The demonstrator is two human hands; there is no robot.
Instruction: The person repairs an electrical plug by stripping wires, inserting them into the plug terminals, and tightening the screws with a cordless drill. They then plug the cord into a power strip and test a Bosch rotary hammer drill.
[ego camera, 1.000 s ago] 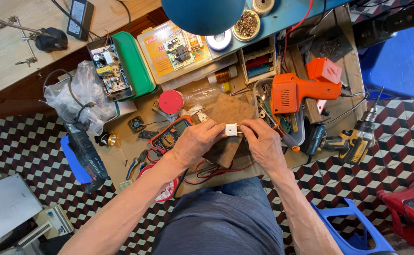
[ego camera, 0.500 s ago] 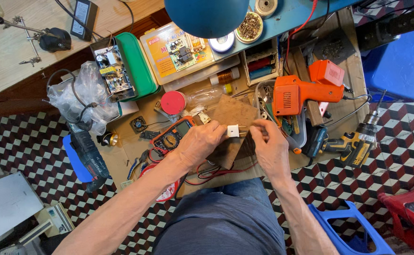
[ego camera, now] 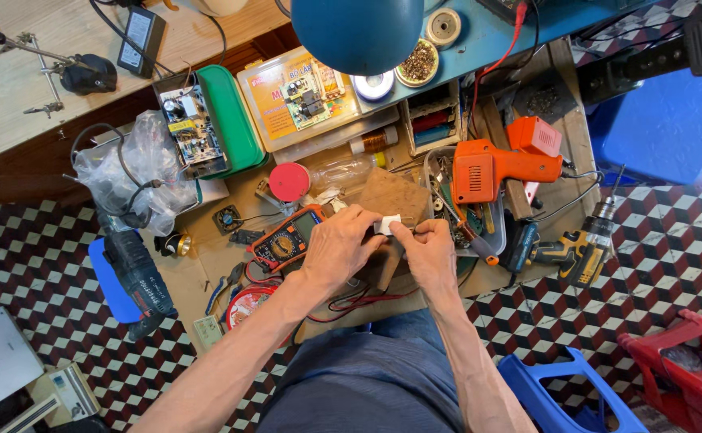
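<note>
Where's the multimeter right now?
In the head view the orange multimeter lies on the cardboard just left of the left hand, below the red round lid, with its leads trailing toward the person.

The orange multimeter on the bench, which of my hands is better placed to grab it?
Probably the left. Your left hand lies right beside the orange multimeter, almost over its edge, while your right hand sits on the far side of the small white part that both hands pinch, so it would have to cross over.
</note>
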